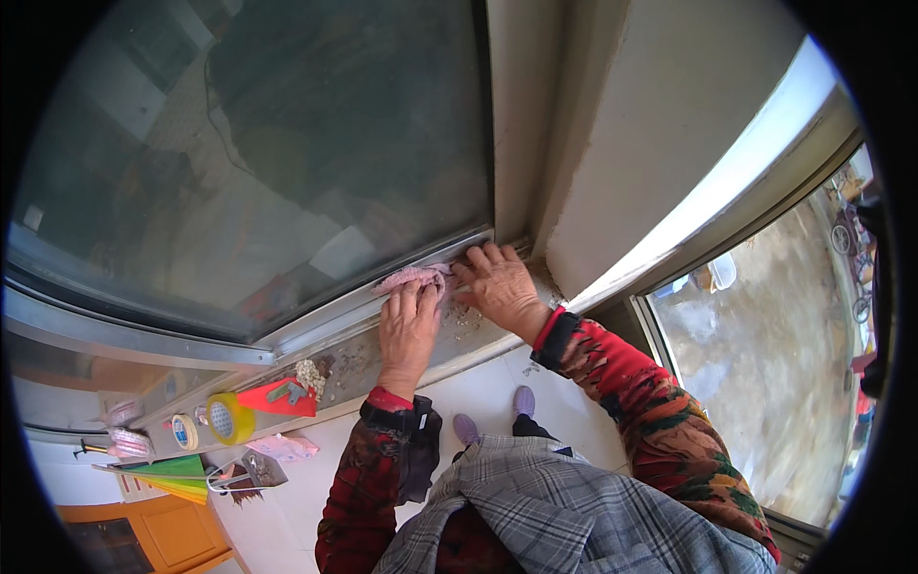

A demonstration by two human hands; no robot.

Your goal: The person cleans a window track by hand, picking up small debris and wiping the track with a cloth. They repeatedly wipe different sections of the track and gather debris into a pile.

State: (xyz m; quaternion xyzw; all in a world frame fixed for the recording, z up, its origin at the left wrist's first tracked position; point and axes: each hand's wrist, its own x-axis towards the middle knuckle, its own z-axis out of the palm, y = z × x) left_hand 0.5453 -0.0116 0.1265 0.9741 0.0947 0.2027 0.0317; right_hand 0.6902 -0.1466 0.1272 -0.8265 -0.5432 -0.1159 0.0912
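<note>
A crumpled pink cloth (412,277) lies against the lower metal rail (337,308) of a glass window. My left hand (410,333) presses on it, the fingertips bent into its folds. Just to the right, my right hand (502,290) rests at the rail near the frame's corner, fingers curled and partly spread. Its index finger and thumb come close to the cloth's right end; whether they pinch it is hidden. Beneath both hands, dirt and pale crumbs are scattered on the window sill (355,373).
Along the sill to the left are a scraper (287,392) on a red sheet, pale clumps (310,377), yellow tape (229,418) and a smaller tape roll (184,432). A dustpan (265,470) stands below. A wall corner (563,276) juts out at right.
</note>
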